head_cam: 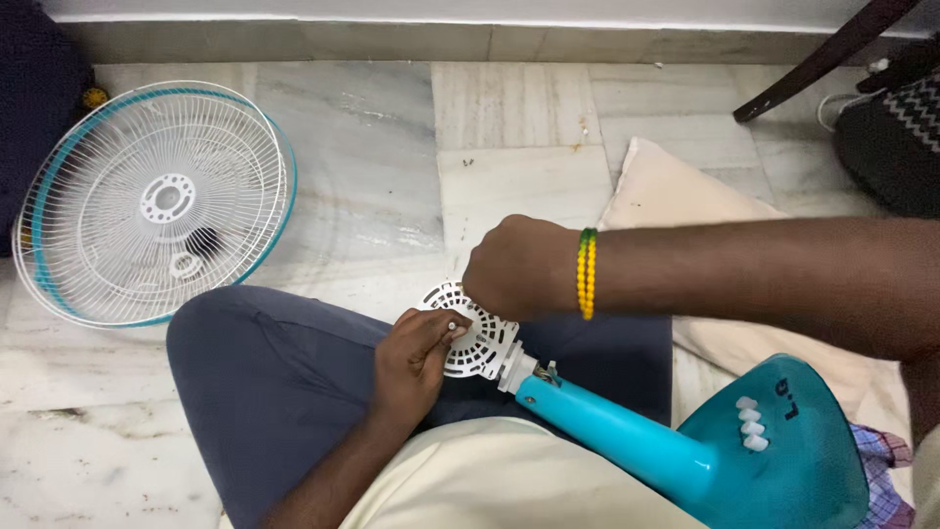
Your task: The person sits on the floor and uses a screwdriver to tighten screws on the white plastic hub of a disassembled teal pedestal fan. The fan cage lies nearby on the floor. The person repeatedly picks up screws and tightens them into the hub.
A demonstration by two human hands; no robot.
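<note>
1. Pinching with thumb and fingertips, the left hand (416, 355) has its grip closed on the edge of a round white plastic vented motor housing (472, 338), where a small white peg-like part sits between the fingers.
2. The right hand (514, 266) is curled into a closed fist over the far upper side of that housing and touches it; what lies inside the fist cannot be told. A green and yellow thread band (587, 273) circles this wrist.
3. The housing joins a white collar on a turquoise plastic fan stand (627, 431), which lies tilted across the person's lap and widens into a turquoise base with a row of white buttons (749, 429).
4. Both hands work above the person's dark blue trousers (274, 382); a cream shirt shows below.
5. A cream cushion (676, 196) lies on the grey marble floor (392, 147) behind the right forearm.
6. Well apart to the left, a round white wire fan guard with a turquoise rim (157, 201) rests on the floor.
</note>
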